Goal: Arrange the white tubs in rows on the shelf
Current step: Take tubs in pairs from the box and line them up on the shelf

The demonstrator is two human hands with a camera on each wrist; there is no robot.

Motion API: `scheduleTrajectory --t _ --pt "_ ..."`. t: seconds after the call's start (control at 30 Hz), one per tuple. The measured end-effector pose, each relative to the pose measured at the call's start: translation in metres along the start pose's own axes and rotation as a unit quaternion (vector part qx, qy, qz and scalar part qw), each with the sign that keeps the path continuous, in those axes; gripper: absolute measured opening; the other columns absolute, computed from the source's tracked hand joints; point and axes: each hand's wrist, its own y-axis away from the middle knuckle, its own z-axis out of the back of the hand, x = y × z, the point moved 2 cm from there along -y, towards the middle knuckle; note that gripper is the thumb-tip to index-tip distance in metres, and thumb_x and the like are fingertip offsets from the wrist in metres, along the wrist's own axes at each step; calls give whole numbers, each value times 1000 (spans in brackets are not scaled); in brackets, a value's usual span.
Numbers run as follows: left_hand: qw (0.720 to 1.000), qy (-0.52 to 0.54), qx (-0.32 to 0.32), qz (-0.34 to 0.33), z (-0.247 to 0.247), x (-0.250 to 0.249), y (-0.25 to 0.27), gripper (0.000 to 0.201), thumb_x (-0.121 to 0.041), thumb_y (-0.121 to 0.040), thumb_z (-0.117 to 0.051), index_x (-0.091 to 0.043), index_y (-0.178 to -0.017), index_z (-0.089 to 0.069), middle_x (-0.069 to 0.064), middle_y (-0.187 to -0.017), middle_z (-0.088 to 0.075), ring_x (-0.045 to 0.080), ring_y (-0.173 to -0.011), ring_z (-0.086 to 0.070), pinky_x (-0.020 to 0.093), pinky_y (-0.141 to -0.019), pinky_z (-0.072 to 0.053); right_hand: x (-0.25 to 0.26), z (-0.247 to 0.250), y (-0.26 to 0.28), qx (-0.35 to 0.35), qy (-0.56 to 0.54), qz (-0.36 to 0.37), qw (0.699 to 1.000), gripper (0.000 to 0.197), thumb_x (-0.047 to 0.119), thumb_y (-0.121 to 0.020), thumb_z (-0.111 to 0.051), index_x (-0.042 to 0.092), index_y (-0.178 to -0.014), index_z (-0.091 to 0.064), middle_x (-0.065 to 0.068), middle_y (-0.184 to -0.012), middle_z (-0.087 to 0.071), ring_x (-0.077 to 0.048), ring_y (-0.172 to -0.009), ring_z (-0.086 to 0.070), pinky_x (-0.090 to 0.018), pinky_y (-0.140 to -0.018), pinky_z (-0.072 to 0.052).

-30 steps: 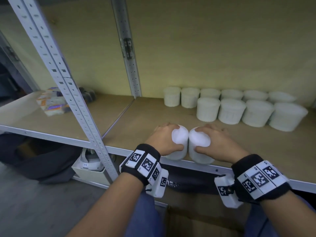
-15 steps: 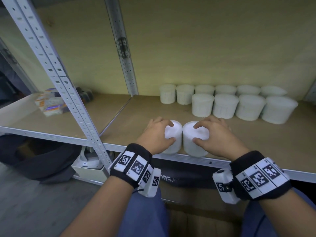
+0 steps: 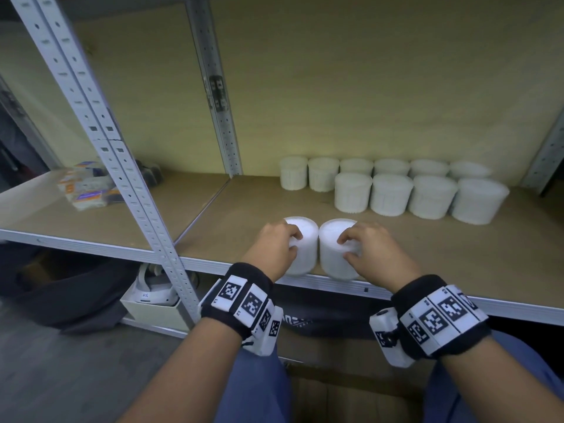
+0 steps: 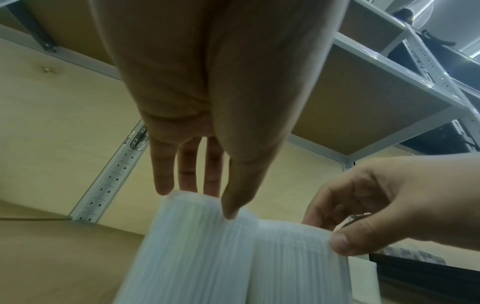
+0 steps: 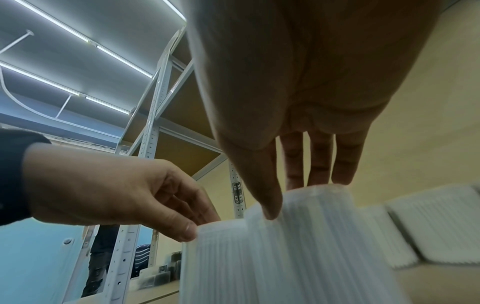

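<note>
We grip two white tubs at the shelf's (image 3: pixel 457 264) front edge: our left hand (image 3: pixel 276 250) clasps the left tub (image 3: pixel 305 248), our right hand (image 3: pixel 374 253) the right tub (image 3: pixel 332 251). Both wrist views blur them. Our fingers hide the far rims.

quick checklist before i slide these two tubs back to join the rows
1. Left hand grips left tub at the top: ok.
2. Right hand grips right tub at the top: ok.
3. Both tubs upright on the shelf by its front edge: ok.
4. Second row has room at its left end, in front of the two leftmost back row tubs: ok.
5. Path from the hands to that gap free: ok.
6. Lids seated: cannot tell.
</note>
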Motion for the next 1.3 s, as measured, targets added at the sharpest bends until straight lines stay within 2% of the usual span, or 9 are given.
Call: scheduleTrajectory --t 0.1,0.33,0.47,0.73,0.93,1.3 --pt "1000 4 0 12 1 0 -4 30 -12 -91 -56 -18 -120 -64 4 -129 -58 19 -118 -53 25 -96 -40 -3 0 -4 2 6 1 1000 26 15 -87 -62 18 -113 -67 0 -124 -59 -18 -121 -46 -27 -98 -39" --pt "1000 0 -1 29 0 2 -19 31 -9 -91 -55 -16 -120 -64 8 -128 -59 23 -115 -57 30 -98 -45 -8 -4 -25 -3 7 0 1000 28 13 -87 -62 18 -113 -67 -4 -122 -60 -19 -117 -53 -25 -93 -42" --pt "999 0 5 40 -1 7 -37 32 -7 -92 -55 -15 -121 -64 9 -127 -60 23 -112 -60 30 -96 -48 -10 -9 -45 -13 4 -6 1000 29 9 -86 -61 17 -114 -68 -5 -121 -61 -21 -117 -53 -29 -94 -44" --pt "998 7 9 60 -3 25 -80 30 -6 -91 -56 -12 -119 -64 12 -128 -59 26 -113 -60 32 -99 -47 -14 -18 -91 -3 2 -11 1000 29 12 -86 -63 18 -114 -66 -6 -124 -61 -21 -117 -55 -31 -96 -45" --pt "998 19 1 63 -6 38 -107 31 -5 -90 -56 -10 -120 -64 12 -128 -60 26 -116 -57 30 -98 -43 -16 -23 -119 0 6 -7 1000 31 10 -88 -60 16 -118 -64 -6 -125 -60 -21 -120 -51 -30 -98 -43" --pt "999 23 -19 46 -9 61 -158 31 -1 -89 -58 -8 -117 -66 11 -126 -63 24 -115 -60 25 -98 -43 -22 -35 -171 -7 3 -7 1000 30 10 -88 -61 14 -117 -65 -7 -124 -62 -23 -119 -53 -32 -100 -45"
